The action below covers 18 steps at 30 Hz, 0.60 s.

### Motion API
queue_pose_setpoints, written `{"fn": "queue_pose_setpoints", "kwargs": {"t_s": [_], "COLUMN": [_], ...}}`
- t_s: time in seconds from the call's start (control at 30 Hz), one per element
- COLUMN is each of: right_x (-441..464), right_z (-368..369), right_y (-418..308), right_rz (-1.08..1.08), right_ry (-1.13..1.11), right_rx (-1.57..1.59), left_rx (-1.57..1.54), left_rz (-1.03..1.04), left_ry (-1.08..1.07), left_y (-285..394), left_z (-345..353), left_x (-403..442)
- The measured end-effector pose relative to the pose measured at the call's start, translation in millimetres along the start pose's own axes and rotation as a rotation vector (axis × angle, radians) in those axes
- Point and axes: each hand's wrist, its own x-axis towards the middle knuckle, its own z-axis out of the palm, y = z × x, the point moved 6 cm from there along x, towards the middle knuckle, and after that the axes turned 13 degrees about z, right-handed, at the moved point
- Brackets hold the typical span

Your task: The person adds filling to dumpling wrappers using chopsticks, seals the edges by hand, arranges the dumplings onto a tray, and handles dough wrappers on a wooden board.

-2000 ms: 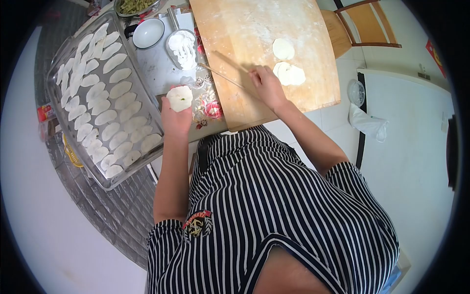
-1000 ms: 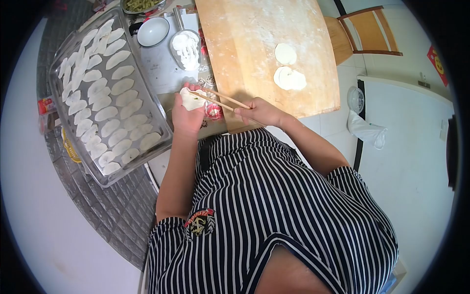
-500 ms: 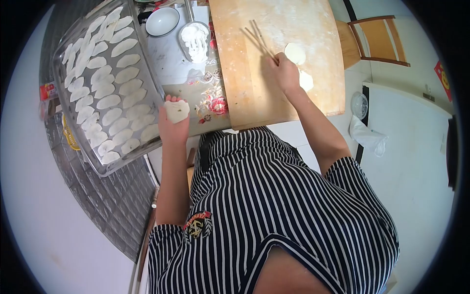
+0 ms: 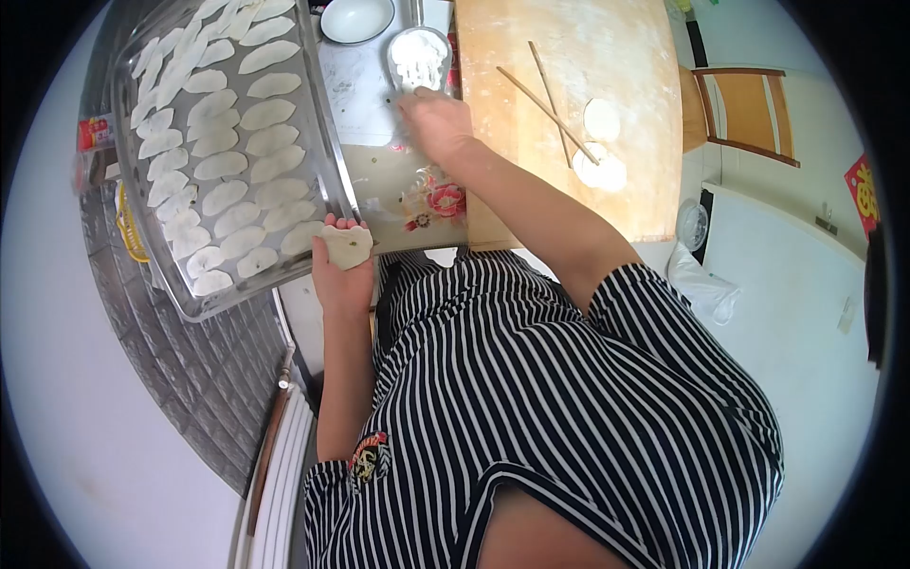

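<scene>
A round dough wrapper (image 4: 349,248) with a small green bit on it rests in my left hand (image 4: 343,275), beside the tray's lower right corner. My right hand (image 4: 438,123) is at the near edge of the metal scoop of white flour (image 4: 417,59); its fingertips are bent, and what they hold, if anything, is too small to make out. Two chopsticks (image 4: 547,104) lie crossed on the wooden board (image 4: 502,190). Near their lower ends are more round wrappers (image 4: 602,119). Rows of white folded dough pieces (image 4: 270,115) lie on the large metal tray (image 4: 336,161).
A white bowl (image 4: 357,19) stands behind the tray's right side. Flowered cloth (image 4: 417,204) shows between tray and board. To the right are a wooden chair (image 4: 754,114) and a white plastic bag (image 4: 701,284). A radiator (image 4: 282,465) is at the lower left.
My right hand has let go of the chopsticks on the board and moved left to the flour scoop. My left hand still holds the wrapper. The view has shifted.
</scene>
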Motion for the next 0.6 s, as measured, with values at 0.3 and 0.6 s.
{"fn": "queue_pose_setpoints", "kwargs": {"t_s": [0.3,0.6], "right_x": [33,41], "right_z": [36,44], "right_y": [-15,-17], "right_rz": [-0.167,-0.137], "right_ry": [0.010,-0.098], "right_rx": [-0.363,-0.409], "left_rx": [-0.005,0.050], "left_rz": [0.014,-0.006], "left_ry": [0.015,0.011], "left_y": [29,45], "left_z": [-19,-26], "left_x": [6,20]}}
